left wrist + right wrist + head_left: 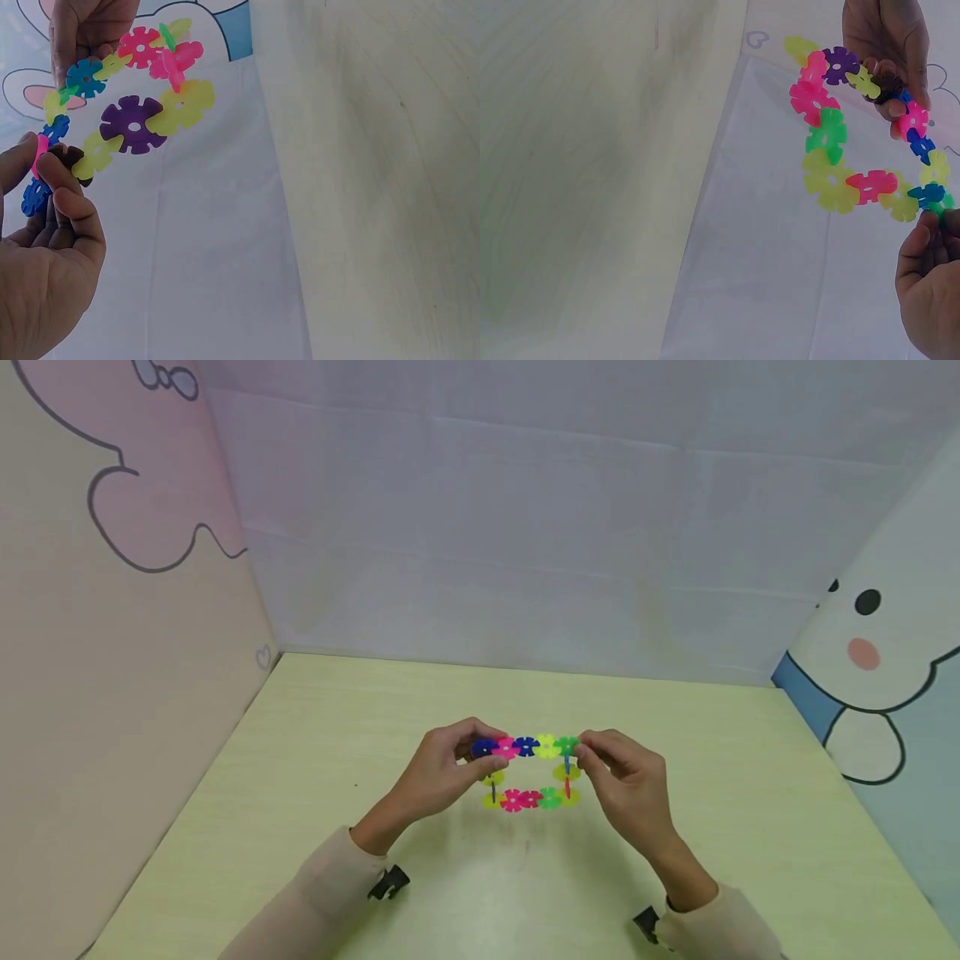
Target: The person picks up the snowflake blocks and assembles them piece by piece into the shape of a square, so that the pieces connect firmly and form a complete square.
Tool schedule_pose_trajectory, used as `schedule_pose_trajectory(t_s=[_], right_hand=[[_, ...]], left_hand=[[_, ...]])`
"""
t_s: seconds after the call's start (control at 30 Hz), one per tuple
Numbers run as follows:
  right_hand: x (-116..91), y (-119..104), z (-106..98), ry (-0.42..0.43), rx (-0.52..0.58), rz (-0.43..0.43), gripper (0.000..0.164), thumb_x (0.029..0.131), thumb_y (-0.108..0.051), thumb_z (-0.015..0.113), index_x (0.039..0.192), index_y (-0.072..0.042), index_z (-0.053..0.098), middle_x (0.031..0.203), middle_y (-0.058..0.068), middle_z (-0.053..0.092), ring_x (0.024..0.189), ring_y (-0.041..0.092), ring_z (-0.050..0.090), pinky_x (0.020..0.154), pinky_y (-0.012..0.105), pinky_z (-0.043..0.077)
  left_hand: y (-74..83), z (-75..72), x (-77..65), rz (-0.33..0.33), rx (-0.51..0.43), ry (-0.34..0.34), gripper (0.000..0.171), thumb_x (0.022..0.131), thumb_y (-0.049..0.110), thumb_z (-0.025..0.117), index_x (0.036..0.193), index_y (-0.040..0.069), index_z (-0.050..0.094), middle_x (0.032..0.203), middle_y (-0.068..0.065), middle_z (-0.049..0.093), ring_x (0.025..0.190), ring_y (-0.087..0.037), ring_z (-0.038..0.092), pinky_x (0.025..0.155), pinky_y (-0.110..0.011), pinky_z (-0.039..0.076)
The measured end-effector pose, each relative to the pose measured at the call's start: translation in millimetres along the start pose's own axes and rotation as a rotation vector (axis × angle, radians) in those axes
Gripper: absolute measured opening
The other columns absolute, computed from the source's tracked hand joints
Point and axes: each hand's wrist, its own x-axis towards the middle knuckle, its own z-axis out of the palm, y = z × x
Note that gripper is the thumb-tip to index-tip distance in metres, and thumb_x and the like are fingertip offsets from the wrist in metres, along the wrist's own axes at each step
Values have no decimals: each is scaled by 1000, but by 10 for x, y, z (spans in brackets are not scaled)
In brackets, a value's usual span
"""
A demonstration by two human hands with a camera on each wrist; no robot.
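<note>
A closed loop of slotted, flower-shaped plastic discs is held up above the table between both hands. In the head view its upper row runs from a blue disc (484, 748) to a green disc (567, 746); pink, red and green discs (550, 798) form its lower row. My left hand (442, 770) pinches the upper left corner, around the blue and pink discs. At the upper right corner my right hand (632, 785) pinches the green disc. The left wrist view shows a purple disc (133, 126) on the left side; yellow and pink discs (873, 187) show in the right wrist view.
The loop hangs over a pale wooden table (337, 710). A whitish sheet (525, 527) stands behind it, with cartoon-printed panels (885, 710) at the sides. Dark clips (390, 882) sit by the sleeve cuffs.
</note>
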Motion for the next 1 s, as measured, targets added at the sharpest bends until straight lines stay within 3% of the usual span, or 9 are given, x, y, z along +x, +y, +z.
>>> schedule_pose_trajectory(t_s=[0.1, 0.17, 0.3, 0.43, 0.53, 0.63, 0.73, 1.0], right_hand=[[-6, -1, 10, -1, -17, 12, 21, 87, 20, 67, 99, 5, 75, 86, 17, 71, 76, 6, 65, 82, 14, 58], [-7, 6, -3, -15, -55, 72, 16, 89, 15, 69, 99, 4, 75, 85, 15, 72, 74, 7, 65, 77, 14, 58], [38, 69, -78, -87, -64, 369, 10, 97, -5, 70, 102, 1, 76, 81, 8, 72, 71, 13, 65, 67, 19, 56], [152, 233, -121, -171, 96, 724, 25, 101, -14, 66, 111, 8, 71, 82, 4, 72, 73, 14, 65, 69, 23, 57], [225, 420, -82, -221, 190, 884, 30, 103, -13, 64, 118, 13, 66, 86, 4, 72, 74, 11, 64, 70, 22, 57], [267, 634, -7, -264, 224, 964, 31, 103, -11, 61, 120, 15, 64, 86, 4, 72, 73, 9, 65, 66, 20, 55], [262, 814, 64, -287, 217, 1012, 29, 103, -8, 60, 120, 15, 64, 85, 5, 73, 71, 8, 65, 63, 20, 54], [204, 982, 231, -321, 165, 1051, 24, 100, -3, 60, 113, 16, 69, 79, 4, 74, 67, 9, 66, 57, 19, 52]], left_hand=[[15, -13, -2, -4, -1, -11, 25, 95, 19, 76, 118, 11, 70, 105, -5, 75, 77, -18, 71, 66, -23, 52], [21, -28, 0, -30, -4, -23, 26, 95, 21, 76, 118, 12, 71, 101, -5, 76, 77, -18, 72, 67, -24, 54], [37, -55, 42, -132, -24, -28, 33, 94, 29, 77, 124, 17, 69, 100, -5, 77, 77, -17, 72, 71, -31, 56], [-51, -57, 181, -224, -29, 10, 26, 100, 24, 69, 123, 13, 69, 99, -8, 75, 73, -18, 71, 70, -32, 52], [-222, -54, 345, -284, 20, 40, 19, 102, 15, 63, 116, 7, 73, 91, -9, 74, 71, -21, 69, 60, -27, 47], [-399, -53, 499, -373, 61, 46, 19, 102, 10, 61, 111, 4, 76, 84, -10, 75, 70, -21, 68, 55, -23, 43], [-534, -37, 567, -452, 78, 25, 21, 101, 10, 61, 112, 1, 76, 84, -9, 76, 69, -17, 68, 57, -23, 47], [-672, -24, 528, -527, 180, 53, 21, 98, 9, 64, 114, 1, 76, 80, -7, 78, 66, -15, 73, 64, -23, 50]])
